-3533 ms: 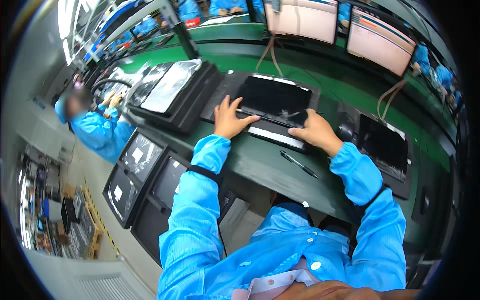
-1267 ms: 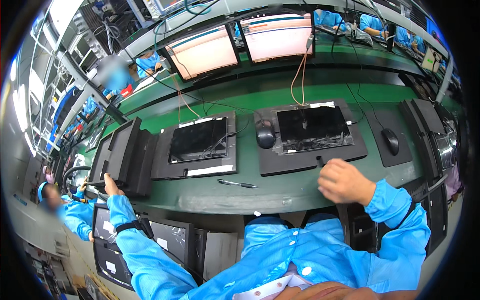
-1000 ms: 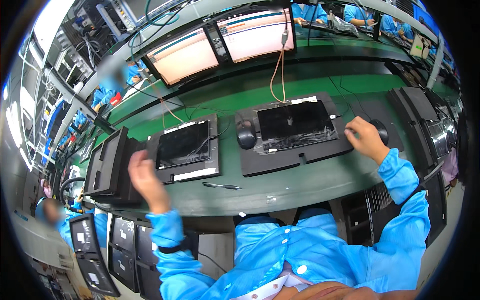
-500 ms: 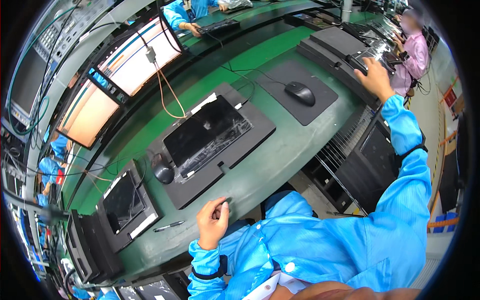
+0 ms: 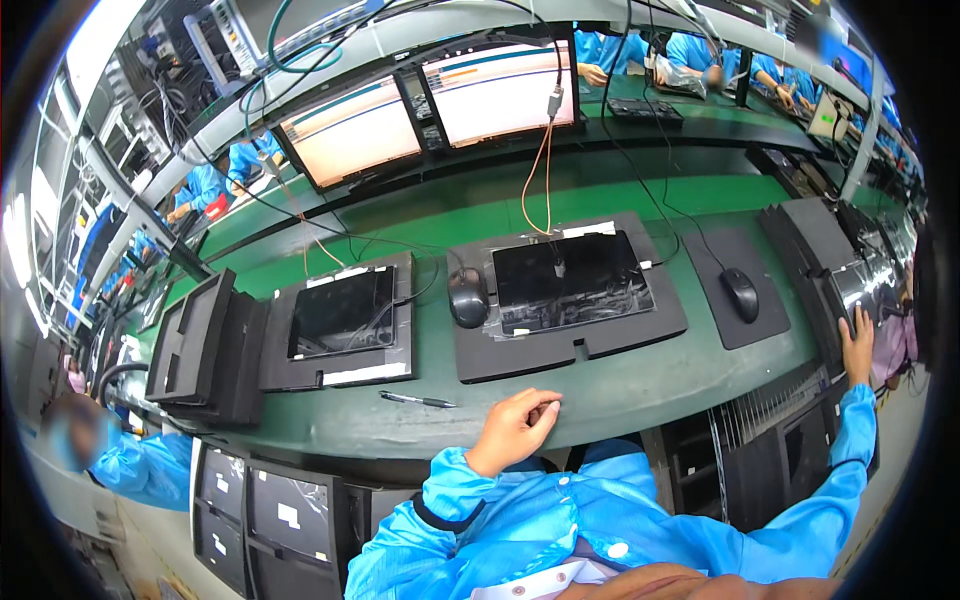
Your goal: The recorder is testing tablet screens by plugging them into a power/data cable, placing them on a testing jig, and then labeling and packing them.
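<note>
My left hand [image 5: 517, 431] hovers at the table's front edge, its fingers loosely curled with nothing visible in them. To its left a pen [image 5: 418, 400] lies on the green table. Beyond it, a dark tablet-like screen [image 5: 570, 284] with wrinkled clear film rests on a black foam tray [image 5: 630, 352], a cable plugged into its side. My right hand [image 5: 857, 345] is at the far right with fingers stretched out, beside a panel in shiny film [image 5: 858, 283] by the foam stack. Whether the fingertips touch it I cannot tell.
A second screen [image 5: 342, 312] lies on foam at left, beside stacked black trays [image 5: 192, 345]. Two mice [image 5: 467, 297] [image 5: 739, 294] are on the table, one on a mouse pad [image 5: 712, 262]. Monitors [image 5: 497, 95] stand behind. Cables hang down. A co-worker's blue sleeve [image 5: 150, 467] shows at left.
The view has swung left and levelled, so the table lies straighter and more of the left side shows. My right hand still has its fingers spread; my left hand stays curled.
</note>
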The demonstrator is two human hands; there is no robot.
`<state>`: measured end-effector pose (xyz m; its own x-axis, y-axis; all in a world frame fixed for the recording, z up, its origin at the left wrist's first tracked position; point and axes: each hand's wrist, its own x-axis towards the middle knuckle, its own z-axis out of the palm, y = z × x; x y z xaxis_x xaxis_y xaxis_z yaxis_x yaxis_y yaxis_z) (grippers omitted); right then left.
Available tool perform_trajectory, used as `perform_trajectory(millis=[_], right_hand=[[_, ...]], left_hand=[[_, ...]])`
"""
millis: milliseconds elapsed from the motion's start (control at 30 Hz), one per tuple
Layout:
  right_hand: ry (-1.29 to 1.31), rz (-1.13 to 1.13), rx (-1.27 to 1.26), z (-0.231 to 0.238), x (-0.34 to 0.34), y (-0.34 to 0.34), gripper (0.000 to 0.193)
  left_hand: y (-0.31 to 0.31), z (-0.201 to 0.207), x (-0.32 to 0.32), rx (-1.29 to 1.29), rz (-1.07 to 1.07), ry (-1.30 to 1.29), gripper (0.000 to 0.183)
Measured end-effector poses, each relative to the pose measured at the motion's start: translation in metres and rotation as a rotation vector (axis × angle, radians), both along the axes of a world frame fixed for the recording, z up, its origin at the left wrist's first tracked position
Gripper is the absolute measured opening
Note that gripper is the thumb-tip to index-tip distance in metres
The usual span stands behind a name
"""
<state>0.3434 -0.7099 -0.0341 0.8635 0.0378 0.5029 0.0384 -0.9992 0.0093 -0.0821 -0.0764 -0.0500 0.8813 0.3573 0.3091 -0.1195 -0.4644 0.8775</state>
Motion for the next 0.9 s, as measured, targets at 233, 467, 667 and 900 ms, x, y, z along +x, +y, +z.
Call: perform_trajectory(millis=[233,467,667,900], right_hand=[[0.001,-0.097,0.012,0.025,-0.025,0.071,0.064],[-0.220,0.503,0.121,0.090,-0.060,0.221,0.044],[0.106,1.212,0.243,0.062,-0.099,0.387,0.029],[0.115,1.520,0.486,0.037,-0.194,0.479,0.023]], left_hand=[[0.001,-0.003,-0.003,0.082,-0.016,0.033,0.017],[-0.009,0.021,-0.002,0.137,-0.028,0.235,0.025],[-0.004,0.037,0.036,0.542,-0.037,-0.053,0.050],[-0.024,-0.006,0.033,0.651,0.168,-0.171,0.058]])
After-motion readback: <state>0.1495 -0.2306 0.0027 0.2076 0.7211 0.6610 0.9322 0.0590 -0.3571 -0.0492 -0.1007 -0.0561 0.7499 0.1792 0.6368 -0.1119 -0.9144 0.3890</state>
